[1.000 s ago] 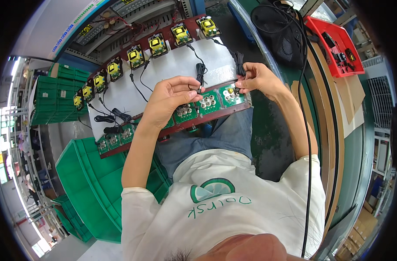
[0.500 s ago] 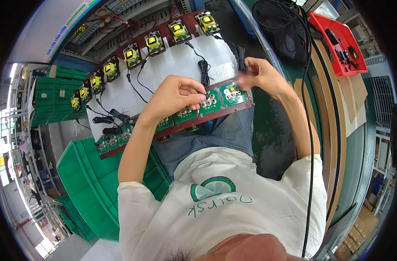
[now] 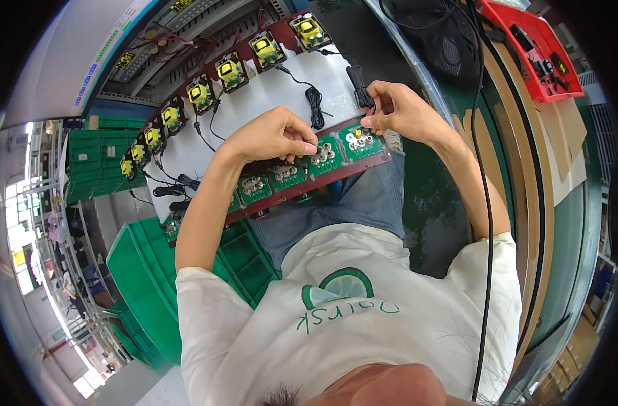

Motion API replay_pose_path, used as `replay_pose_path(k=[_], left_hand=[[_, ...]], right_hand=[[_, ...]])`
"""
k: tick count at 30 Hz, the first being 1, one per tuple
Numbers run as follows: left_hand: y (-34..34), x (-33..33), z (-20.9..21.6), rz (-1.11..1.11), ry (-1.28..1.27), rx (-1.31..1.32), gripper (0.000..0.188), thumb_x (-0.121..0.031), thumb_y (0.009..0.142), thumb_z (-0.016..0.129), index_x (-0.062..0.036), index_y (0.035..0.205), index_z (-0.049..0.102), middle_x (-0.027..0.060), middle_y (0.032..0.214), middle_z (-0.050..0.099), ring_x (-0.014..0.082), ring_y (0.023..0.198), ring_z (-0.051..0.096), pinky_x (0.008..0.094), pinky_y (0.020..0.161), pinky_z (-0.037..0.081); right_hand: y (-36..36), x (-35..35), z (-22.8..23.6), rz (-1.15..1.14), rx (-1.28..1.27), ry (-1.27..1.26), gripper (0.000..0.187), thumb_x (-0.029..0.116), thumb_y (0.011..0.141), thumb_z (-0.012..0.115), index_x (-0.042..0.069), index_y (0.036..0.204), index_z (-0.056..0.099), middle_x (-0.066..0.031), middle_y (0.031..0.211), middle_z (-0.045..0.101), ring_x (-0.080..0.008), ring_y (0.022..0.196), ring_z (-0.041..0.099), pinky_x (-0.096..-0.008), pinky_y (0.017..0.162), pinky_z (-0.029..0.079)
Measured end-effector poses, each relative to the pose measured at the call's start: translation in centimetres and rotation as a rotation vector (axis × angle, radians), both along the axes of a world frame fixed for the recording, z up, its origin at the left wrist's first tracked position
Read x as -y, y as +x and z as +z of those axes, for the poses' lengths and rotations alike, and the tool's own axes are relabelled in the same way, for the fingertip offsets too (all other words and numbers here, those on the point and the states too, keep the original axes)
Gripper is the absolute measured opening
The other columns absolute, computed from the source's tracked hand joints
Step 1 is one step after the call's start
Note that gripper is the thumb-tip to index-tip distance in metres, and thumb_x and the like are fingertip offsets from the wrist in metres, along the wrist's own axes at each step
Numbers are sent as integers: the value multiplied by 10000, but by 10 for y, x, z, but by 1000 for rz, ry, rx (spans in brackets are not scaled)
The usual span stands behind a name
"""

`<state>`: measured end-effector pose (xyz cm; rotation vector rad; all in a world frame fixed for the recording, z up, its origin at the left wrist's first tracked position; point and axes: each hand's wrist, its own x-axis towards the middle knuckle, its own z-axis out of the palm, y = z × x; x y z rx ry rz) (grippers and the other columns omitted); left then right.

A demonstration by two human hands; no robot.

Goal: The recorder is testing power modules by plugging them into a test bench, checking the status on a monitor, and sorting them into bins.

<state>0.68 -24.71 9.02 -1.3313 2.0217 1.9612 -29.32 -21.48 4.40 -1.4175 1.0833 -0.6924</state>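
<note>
A row of green circuit boards [image 3: 256, 192] with round silver metal contacts lies along the near edge of a dark red fixture strip [image 3: 282, 197]. Fingertips pinched, my left hand [image 3: 276, 137] is over the board second from the right; whatever sits between them is too small to make out. My right hand [image 3: 402, 114] has thumb and fingers closed at the upper edge of the rightmost board [image 3: 358, 146], beside a tied black cable bundle [image 3: 358, 84]. What it grips is hidden. Another black cable bundle [image 3: 313, 107] lies between the hands on a white sheet [image 3: 255, 101].
Several yellow-and-black transformer boards [image 3: 230, 72] line the fixture's far side, cables trailing from them. Green crates [image 3: 143, 271] stand at the left. At the upper right is a red bin [image 3: 556, 88] with small black parts. A long black cable [image 3: 487, 271] hangs at the right.
My right hand has shifted slightly left and down, its fingers now pressed together at the rightmost board. My left hand has lifted slightly and moved left. The whole view has shifted a little.
</note>
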Motion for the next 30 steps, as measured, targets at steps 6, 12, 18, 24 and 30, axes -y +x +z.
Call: replay_pose_path(k=[6,12,18,24,30], left_hand=[[3,10,-4,5,75,2,70,-7,888,797,44,936,796,52,685,668,96,549,553,222,523,467],[-1,12,-4,-21,35,91,65,-13,868,804,42,900,794,50,653,657,108,523,546,233,503,463],[-7,-4,5,37,-127,249,79,-29,832,808,33,880,792,47,646,669,116,531,557,248,521,460],[14,-73,9,485,-910,149,216,-44,822,801,4,1031,775,57,832,741,173,632,587,290,652,492],[67,-131,-16,1089,-1045,202,279,-70,890,755,-25,1164,729,79,1021,748,192,733,648,324,710,515]], right_hand=[[0,0,0,-6,-21,-11,265,-19,879,825,5,901,563,-50,765,586,-127,657,637,-255,639,537],[0,-1,0,-25,-36,20,240,-20,878,823,-14,942,592,-53,768,585,-119,668,610,-252,638,533],[5,-4,3,-17,-240,-154,323,12,824,866,20,1071,658,-49,841,593,-121,733,545,-256,633,492],[14,-14,13,-236,-339,-374,411,137,800,906,40,1144,703,-66,958,627,-162,813,561,-311,710,491],[89,-63,47,80,-365,-661,223,64,864,813,51,1071,733,-42,936,589,-166,683,506,-280,610,426]])
